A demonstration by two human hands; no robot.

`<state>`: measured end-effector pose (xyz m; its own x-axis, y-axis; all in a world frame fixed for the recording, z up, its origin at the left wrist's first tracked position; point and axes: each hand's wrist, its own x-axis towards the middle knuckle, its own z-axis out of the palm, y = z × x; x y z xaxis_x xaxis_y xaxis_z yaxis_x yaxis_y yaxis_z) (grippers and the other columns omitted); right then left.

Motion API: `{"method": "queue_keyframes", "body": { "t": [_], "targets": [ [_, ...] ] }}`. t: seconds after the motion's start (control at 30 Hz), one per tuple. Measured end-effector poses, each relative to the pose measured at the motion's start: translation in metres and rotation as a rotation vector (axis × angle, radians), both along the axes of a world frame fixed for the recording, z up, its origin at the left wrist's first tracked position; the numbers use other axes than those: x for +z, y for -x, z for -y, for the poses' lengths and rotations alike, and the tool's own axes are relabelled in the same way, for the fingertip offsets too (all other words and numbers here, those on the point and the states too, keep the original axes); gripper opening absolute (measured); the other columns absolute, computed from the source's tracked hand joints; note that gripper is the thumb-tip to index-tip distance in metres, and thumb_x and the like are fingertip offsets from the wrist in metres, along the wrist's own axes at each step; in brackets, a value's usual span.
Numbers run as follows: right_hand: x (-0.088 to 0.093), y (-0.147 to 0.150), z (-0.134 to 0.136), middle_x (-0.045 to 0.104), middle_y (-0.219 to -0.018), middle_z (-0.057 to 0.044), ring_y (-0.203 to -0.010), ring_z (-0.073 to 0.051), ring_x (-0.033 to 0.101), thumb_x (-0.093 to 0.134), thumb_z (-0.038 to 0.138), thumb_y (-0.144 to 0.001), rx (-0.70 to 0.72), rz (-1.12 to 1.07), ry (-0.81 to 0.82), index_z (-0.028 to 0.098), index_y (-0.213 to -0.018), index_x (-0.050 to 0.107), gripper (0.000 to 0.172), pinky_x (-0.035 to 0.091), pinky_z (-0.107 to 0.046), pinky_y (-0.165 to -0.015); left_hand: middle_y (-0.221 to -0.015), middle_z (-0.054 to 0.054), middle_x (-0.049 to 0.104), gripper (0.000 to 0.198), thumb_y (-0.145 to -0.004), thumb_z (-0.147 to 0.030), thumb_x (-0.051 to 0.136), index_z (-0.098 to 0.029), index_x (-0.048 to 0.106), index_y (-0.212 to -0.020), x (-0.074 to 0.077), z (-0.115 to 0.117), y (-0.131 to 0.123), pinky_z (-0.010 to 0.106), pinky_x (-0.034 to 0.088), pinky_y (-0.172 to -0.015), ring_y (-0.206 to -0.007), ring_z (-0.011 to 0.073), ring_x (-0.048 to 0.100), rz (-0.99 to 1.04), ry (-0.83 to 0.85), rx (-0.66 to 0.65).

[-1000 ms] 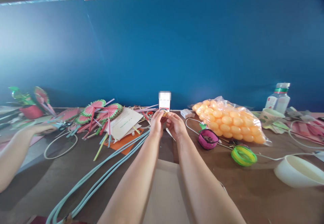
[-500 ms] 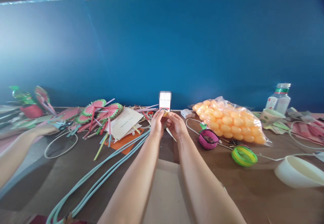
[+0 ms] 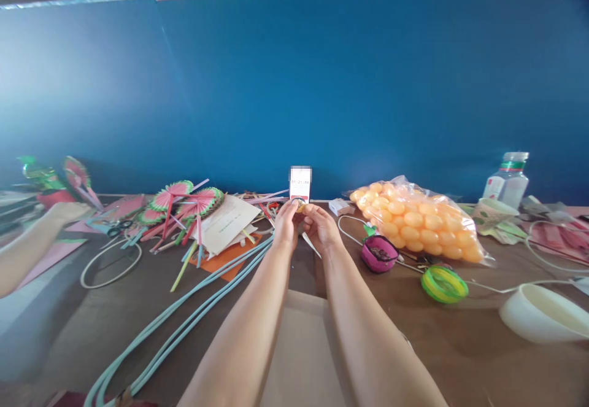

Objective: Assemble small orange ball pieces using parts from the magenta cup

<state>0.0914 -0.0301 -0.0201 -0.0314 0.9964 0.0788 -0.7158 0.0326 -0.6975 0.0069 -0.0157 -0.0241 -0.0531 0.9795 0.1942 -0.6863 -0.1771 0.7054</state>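
Observation:
Side by side, my left hand [image 3: 286, 224] and my right hand [image 3: 322, 225] reach forward over the brown table. Their fingertips meet at a small gold-yellow piece [image 3: 301, 207], pinched from both sides. Fingers cover most of it, and its kind cannot be made out. Directly behind stands a phone [image 3: 300, 183] with timer digits on its white screen. A white strip or cable [image 3: 311, 245] lies on the table below my right hand.
To the right lie a bag of orange balls [image 3: 416, 220], a magenta pouch [image 3: 378, 253], a green-yellow ring bundle [image 3: 444, 283] and a white cup [image 3: 543, 313]. Leftward are watermelon paper fans [image 3: 172, 196], papers [image 3: 225, 223], pale blue tubes [image 3: 184, 299] and another person's hand [image 3: 69, 212].
At the left, the other person's hand has moved up and left, away from the scissors. My own hands keep the same place and hold.

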Motion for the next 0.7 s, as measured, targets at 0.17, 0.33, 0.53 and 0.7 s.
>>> {"method": "queue_keyframes", "body": {
  "t": [0.17,0.33,0.53,0.7],
  "targets": [
    [-0.0015,-0.0002,-0.0011,0.051,-0.055,0.006,-0.048,-0.004,0.042,0.087,0.028,-0.056,-0.005,0.011,-0.010,0.017,-0.071,0.067,0.028,0.039,-0.013,-0.042,-0.077,0.003,0.066,0.030,-0.068,-0.038,0.077,-0.015,0.068,-0.085,0.0005,0.0004,-0.0007,0.025,0.045,-0.065,-0.067,0.0131,0.060,-0.011,-0.003,0.025],
    [-0.0021,-0.0003,-0.0015,0.052,-0.054,0.006,-0.048,-0.004,0.046,0.085,0.028,-0.058,-0.029,0.029,-0.017,0.016,-0.072,0.066,0.026,0.043,-0.015,-0.046,-0.080,0.004,0.068,0.032,-0.068,-0.038,0.077,-0.015,0.069,-0.088,-0.0003,0.0003,-0.0013,0.027,0.047,-0.070,-0.072,0.0147,0.062,-0.028,-0.011,0.060],
    [-0.0002,-0.0005,-0.0013,0.054,-0.053,0.006,-0.049,-0.006,0.050,0.087,0.028,-0.056,-0.048,0.040,-0.026,0.017,-0.070,0.065,0.028,0.048,-0.018,-0.048,-0.082,0.005,0.069,0.032,-0.070,-0.041,0.076,-0.015,0.071,-0.088,-0.0029,-0.0009,-0.0016,0.029,0.048,-0.075,-0.078,0.0174,0.064,-0.095,-0.053,0.116],
    [0.0016,-0.0015,0.0003,0.053,-0.053,0.005,-0.049,-0.007,0.051,0.087,0.028,-0.055,-0.064,0.066,-0.032,0.017,-0.069,0.065,0.028,0.051,-0.020,-0.050,-0.084,0.005,0.069,0.033,-0.070,-0.044,0.074,-0.016,0.073,-0.089,-0.0049,-0.0018,-0.0020,0.030,0.048,-0.079,-0.084,0.0196,0.065,-0.146,-0.074,0.138]
  ]
}}
